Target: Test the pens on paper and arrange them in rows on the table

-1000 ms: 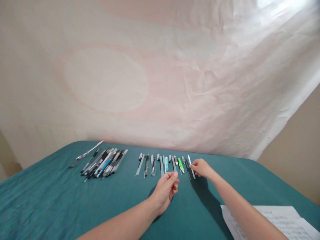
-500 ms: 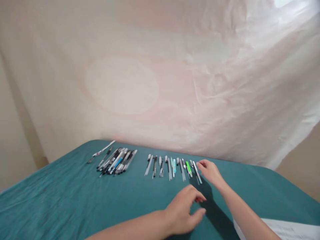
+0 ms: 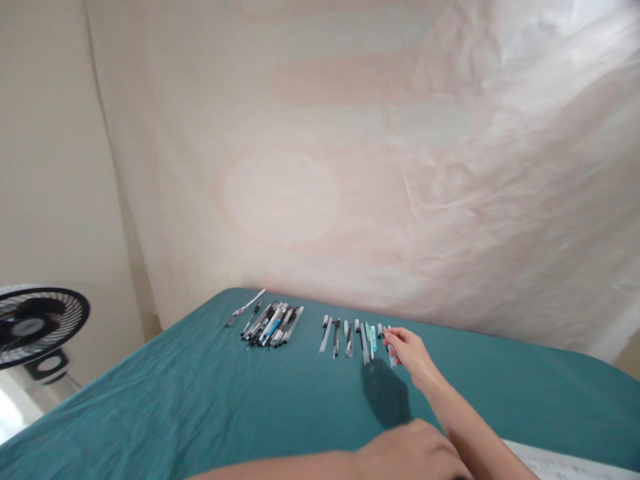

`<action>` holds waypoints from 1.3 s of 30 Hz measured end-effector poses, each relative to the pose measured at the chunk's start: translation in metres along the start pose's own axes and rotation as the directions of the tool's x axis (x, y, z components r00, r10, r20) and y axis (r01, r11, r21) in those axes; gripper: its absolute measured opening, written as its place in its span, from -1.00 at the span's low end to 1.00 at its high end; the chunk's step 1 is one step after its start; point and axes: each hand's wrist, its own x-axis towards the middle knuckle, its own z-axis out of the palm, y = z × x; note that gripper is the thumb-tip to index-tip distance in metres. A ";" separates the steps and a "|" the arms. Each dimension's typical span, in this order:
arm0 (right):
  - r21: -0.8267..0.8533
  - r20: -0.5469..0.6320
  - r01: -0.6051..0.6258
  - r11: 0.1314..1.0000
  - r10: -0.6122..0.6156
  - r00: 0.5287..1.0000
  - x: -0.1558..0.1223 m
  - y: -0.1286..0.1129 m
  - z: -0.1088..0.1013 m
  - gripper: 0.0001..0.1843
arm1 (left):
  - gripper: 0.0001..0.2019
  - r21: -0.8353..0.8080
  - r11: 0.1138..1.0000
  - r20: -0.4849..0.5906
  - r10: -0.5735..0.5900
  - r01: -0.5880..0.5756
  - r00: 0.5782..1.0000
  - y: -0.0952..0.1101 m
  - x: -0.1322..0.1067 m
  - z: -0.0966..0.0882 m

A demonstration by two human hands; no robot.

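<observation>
My right hand [image 3: 407,350] is over the right end of a spaced row of pens, thumb and fingers drawn together. Close to its fingertips lies a grey pen [image 3: 390,348], partly covered by the hand, with a dark-ended cap [image 3: 380,330] beside it. Whether anything is pinched there cannot be made out. At the bottom edge, blurred, my left hand [image 3: 410,450] shows only its back; its fingers are hidden. Left of the right hand, the row holds a mint-green pen [image 3: 373,339], a clear pen [image 3: 365,343] and a black pen [image 3: 337,338].
A dense bundle of pens [image 3: 274,325] lies on the green tablecloth [image 3: 210,393], with a white pen [image 3: 250,301] apart at its left. White printed paper [image 3: 560,460] lies at the lower right. A black fan [image 3: 35,327] stands left of the table.
The view has swung left, bringing in the fan. My right hand has moved one or more places left along the row. The bright green pen no longer shows. My left hand is lower.
</observation>
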 end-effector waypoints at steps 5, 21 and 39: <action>-0.177 0.175 0.238 0.955 -0.207 0.963 -0.051 0.017 0.003 -0.78 | -0.74 0.519 0.537 -0.459 -0.481 0.665 0.747 -0.056 -0.036 -0.110; -0.276 0.302 0.381 0.882 -0.297 0.906 -0.099 0.031 0.003 -0.82 | -0.67 0.497 0.011 -0.620 -0.695 0.867 0.364 -0.161 -0.054 -0.169; 0.416 -0.002 0.030 0.909 -0.032 0.999 -0.081 0.027 -0.007 -0.58 | -0.65 -0.255 0.768 -0.109 -0.626 0.587 0.772 -0.036 -0.001 -0.064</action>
